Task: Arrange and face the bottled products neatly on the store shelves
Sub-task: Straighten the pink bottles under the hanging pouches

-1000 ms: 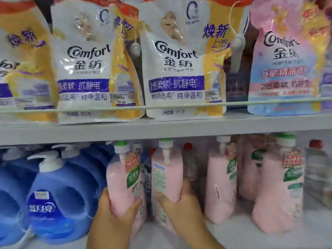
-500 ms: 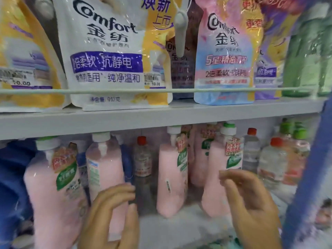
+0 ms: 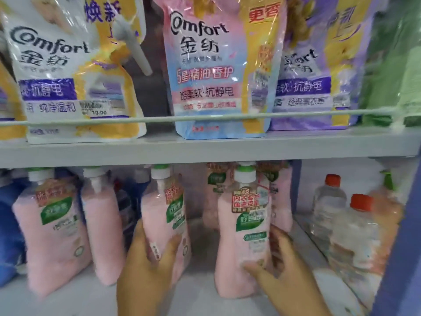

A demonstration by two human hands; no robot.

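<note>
Gripping two pink bottles on the lower shelf [image 3: 198,252], my hands work side by side. My left hand [image 3: 145,270] wraps round the lower body of the middle pink bottle [image 3: 164,224], thumb across its front near a small sticker, fingers behind. My right hand [image 3: 280,270] holds the right pink bottle [image 3: 246,242] low down, thumb on the front and fingers curled round its right side. Both bottles stand upright with white and green pump caps, green labels turned roughly forward; the picture is blurred, so I cannot read how squarely they face.

Left of them stand two more pink bottles [image 3: 52,236], apart from my hands, and a blue container [image 3: 9,224] sits at the far left edge. More pink bottles stand behind the right one. On the right, past a low divider, clear bottles with orange caps [image 3: 355,224] stand close together.

On the upper shelf [image 3: 205,148], behind a thin guard rail [image 3: 205,118], soft refill pouches marked Comfort stand in a row: a white and yellow pouch [image 3: 68,76], a pink and blue pouch [image 3: 216,71], a purple pouch [image 3: 312,87] and something green at the far right.
</note>
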